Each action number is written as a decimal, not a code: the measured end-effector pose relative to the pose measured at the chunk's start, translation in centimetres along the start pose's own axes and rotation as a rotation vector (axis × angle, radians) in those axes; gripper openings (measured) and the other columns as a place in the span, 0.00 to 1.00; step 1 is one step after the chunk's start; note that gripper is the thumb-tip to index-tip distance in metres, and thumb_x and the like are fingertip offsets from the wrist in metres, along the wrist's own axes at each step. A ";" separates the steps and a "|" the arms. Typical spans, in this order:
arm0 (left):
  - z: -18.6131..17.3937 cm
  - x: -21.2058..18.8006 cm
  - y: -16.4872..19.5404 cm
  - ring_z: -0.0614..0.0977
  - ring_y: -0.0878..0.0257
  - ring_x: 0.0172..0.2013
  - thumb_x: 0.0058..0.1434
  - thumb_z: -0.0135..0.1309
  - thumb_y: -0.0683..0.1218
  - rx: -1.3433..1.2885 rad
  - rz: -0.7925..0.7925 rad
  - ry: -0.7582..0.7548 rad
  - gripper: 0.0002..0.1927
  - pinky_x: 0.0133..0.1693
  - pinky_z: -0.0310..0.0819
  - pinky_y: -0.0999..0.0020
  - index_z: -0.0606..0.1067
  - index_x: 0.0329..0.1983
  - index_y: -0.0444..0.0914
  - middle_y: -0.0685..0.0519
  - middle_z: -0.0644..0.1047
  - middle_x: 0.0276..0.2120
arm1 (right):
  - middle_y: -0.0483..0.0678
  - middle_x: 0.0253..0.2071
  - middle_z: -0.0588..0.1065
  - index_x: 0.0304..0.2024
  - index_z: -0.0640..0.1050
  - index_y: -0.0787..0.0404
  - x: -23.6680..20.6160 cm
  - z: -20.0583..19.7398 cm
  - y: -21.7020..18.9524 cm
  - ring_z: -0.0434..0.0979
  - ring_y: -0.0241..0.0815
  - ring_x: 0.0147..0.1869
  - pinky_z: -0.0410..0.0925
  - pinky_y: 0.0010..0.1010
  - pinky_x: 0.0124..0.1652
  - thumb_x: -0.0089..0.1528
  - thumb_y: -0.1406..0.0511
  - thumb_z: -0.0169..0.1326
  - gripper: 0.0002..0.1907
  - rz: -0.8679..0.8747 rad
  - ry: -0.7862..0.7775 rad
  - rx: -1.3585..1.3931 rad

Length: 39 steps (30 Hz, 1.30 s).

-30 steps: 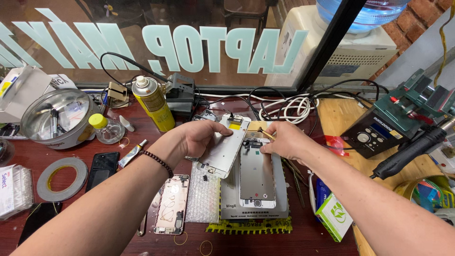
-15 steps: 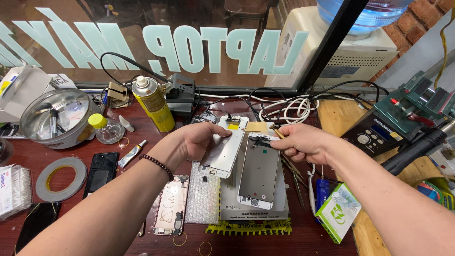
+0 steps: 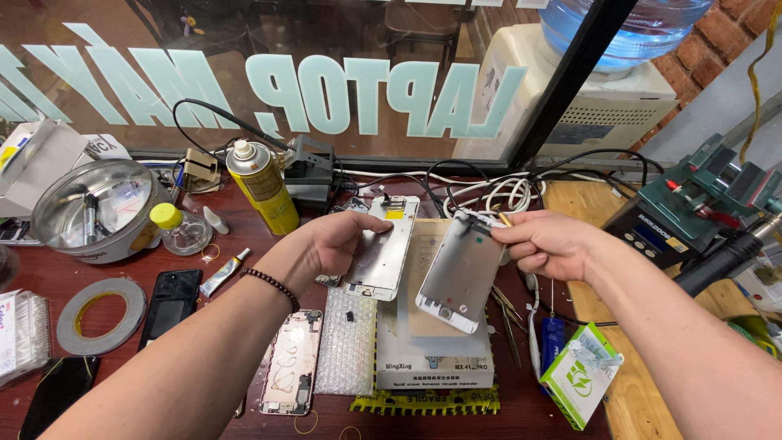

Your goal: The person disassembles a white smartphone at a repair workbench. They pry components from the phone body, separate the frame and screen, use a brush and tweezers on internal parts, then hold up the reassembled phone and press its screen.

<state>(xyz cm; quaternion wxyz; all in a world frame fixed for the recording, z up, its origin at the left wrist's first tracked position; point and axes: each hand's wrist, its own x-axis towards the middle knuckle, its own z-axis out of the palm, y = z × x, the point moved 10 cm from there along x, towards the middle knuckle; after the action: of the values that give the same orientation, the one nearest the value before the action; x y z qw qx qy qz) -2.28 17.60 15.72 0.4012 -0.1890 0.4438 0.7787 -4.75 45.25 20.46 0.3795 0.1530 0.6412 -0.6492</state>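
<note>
Left hand point(image 3: 342, 244) reached in from 7 o'clock, grip closed on silver metal plate point(image 3: 383, 248). Right hand point(image 3: 547, 243) came from 4 o'clock, fingers pinching white screen frame point(image 3: 461, 273) by its top edge, tilted above the grey heating pad point(image 3: 436, 358) on the bench point(image 3: 244, 220).

In my left hand point(image 3: 338, 244) I hold a silver metal backing plate point(image 3: 383, 248), a long flat rectangle with rounded corners, a small yellow patch and a dark fitting at its far end. It is lifted off the bench and tilted, its far end raised toward the window. In my right hand point(image 3: 546, 243) I pinch the far end of a white-framed phone screen panel point(image 3: 462, 273), its dull grey back turned up. It hangs slanted, near end lower, above the pale heating block. The two panels lie side by side, close but apart, their long edges roughly parallel.
</note>
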 end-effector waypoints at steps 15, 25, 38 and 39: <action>1.2 -8.6 2.5 0.85 0.60 0.37 0.55 0.57 0.34 0.523 0.226 0.087 0.18 0.43 0.81 0.64 0.77 0.51 0.34 0.48 0.83 0.38 | 0.36 0.27 0.65 0.34 0.72 0.55 4.2 2.4 3.1 0.52 0.25 0.22 0.46 0.19 0.20 0.63 0.69 0.57 0.06 -0.095 0.238 0.364; 8.1 -7.7 -0.9 0.82 0.61 0.36 0.55 0.61 0.41 1.024 0.448 0.153 0.18 0.41 0.78 0.64 0.77 0.50 0.38 0.49 0.83 0.35 | 0.37 0.28 0.66 0.33 0.76 0.59 0.2 2.2 2.4 0.57 0.27 0.24 0.51 0.22 0.22 0.64 0.63 0.61 0.09 -0.275 0.479 0.011; 15.0 -11.5 -3.4 0.79 0.48 0.47 0.59 0.58 0.44 1.711 0.961 0.359 0.09 0.51 0.72 0.54 0.81 0.39 0.35 0.46 0.80 0.39 | 0.43 0.38 0.76 0.47 0.79 0.61 -6.9 1.9 1.3 0.77 0.35 0.41 0.72 0.30 0.42 0.65 0.66 0.54 0.09 -0.556 0.278 0.175; 14.9 -11.8 -3.1 0.79 0.47 0.46 0.57 0.59 0.45 1.658 0.964 0.374 0.10 0.50 0.73 0.54 0.81 0.40 0.35 0.45 0.80 0.38 | 0.44 0.39 0.77 0.47 0.78 0.61 -7.3 2.3 1.1 0.78 0.36 0.42 0.73 0.30 0.43 0.66 0.66 0.54 0.09 -0.564 0.255 0.183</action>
<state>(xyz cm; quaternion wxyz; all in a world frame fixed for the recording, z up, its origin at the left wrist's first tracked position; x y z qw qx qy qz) 8.23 25.66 29.72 -0.0315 0.2342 0.9370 0.2574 1.57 45.39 24.97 0.0859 0.0830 0.6398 -0.7592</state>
